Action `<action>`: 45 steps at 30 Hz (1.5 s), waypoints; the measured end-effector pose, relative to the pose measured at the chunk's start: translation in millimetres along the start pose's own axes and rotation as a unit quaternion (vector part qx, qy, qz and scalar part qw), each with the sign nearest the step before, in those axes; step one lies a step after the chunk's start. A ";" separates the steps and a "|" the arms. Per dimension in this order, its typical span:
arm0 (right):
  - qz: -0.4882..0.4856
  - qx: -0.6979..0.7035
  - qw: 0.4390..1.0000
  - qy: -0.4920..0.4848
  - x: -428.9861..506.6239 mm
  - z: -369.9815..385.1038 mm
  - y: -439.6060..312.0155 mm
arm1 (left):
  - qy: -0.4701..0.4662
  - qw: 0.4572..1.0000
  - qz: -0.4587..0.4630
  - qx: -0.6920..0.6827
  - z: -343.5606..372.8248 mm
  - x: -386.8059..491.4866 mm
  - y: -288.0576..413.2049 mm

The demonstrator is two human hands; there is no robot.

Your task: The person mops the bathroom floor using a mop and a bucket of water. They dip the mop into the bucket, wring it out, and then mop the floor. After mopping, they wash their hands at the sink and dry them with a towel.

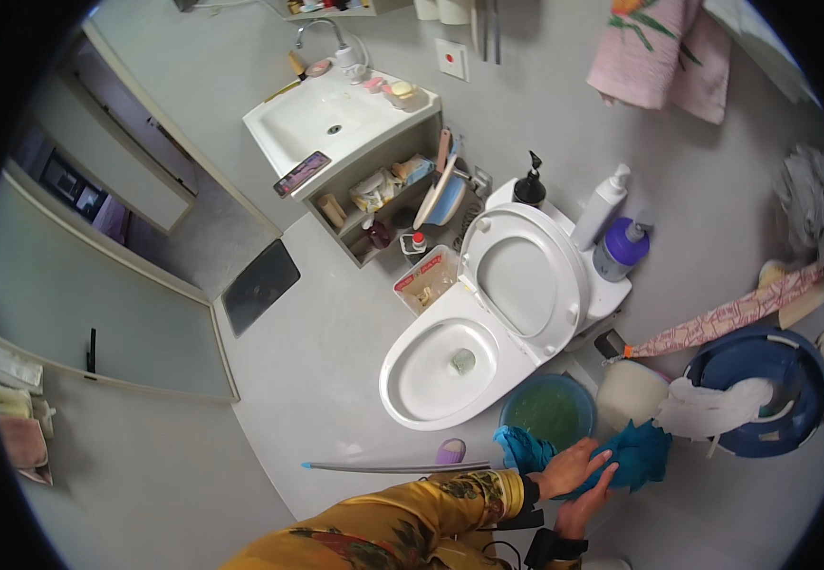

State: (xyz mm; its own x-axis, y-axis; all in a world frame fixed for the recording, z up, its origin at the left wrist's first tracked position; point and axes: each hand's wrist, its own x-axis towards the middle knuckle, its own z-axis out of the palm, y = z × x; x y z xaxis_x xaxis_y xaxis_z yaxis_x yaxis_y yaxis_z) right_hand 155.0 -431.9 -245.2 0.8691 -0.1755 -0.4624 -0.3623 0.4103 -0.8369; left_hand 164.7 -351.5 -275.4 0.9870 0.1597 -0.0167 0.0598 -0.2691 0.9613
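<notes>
A wet-looking teal cloth (629, 459) is bunched between my two hands, low and right in the view. My left hand (567, 472) presses on it from above, fingers stretched across the fabric. From below, my right hand (586, 504) grips the same cloth, its fingertips close to the left ones. Part of the fabric (526, 449) hangs to the left of my hands, against the rim of a round blue basin (505, 406). Greenish liquid (551, 413) fills that basin. The cloth's underside is hidden.
A toilet (394, 413) with raised lid stands just beyond the basin. A cream bucket (629, 395) and a dark blue tub (807, 420) with white cloth (715, 406) are at right. A grey pole (390, 467) and purple slipper (450, 451) lie left. A sink (298, 114) is farther off.
</notes>
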 end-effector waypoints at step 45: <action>0.215 0.120 0.960 -0.131 -63.8 -70.2 -99.9 | 0.135 0.974 0.138 0.120 -71.6 -212.3 35.4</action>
State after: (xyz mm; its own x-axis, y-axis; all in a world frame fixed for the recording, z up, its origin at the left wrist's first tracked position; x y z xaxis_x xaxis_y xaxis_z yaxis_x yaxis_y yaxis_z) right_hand 112.2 -524.5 -152.7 0.7233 0.2742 -0.6338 -0.6454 0.5946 -0.4794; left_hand -53.4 -327.0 -218.1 0.8974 0.2852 0.3366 -0.1368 -0.5454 0.8269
